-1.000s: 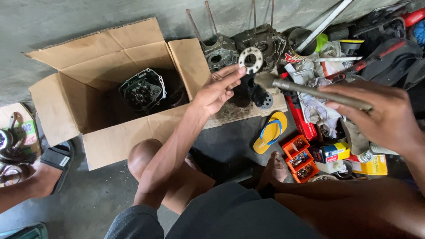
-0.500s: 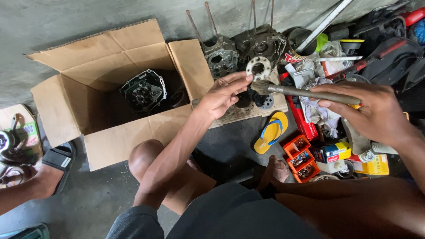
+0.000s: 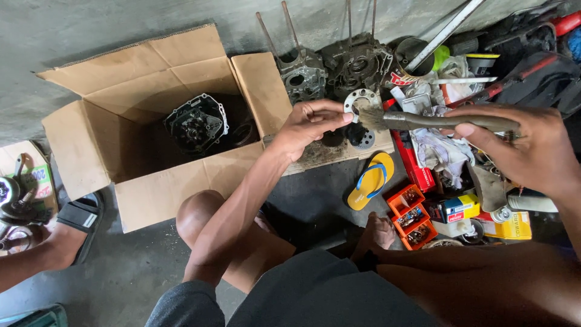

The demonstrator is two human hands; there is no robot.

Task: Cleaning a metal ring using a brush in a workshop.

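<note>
Metal ring: round, silver-grey, flat, with an open centre and small holes round its rim. Held up on edge, its face toward the camera, pinched at its left edge by the left hand. Brush: long, dirty, olive-grey handle, lying almost level in the right hand, with frayed bristles at its left end touching the ring's lower right edge.
</note>
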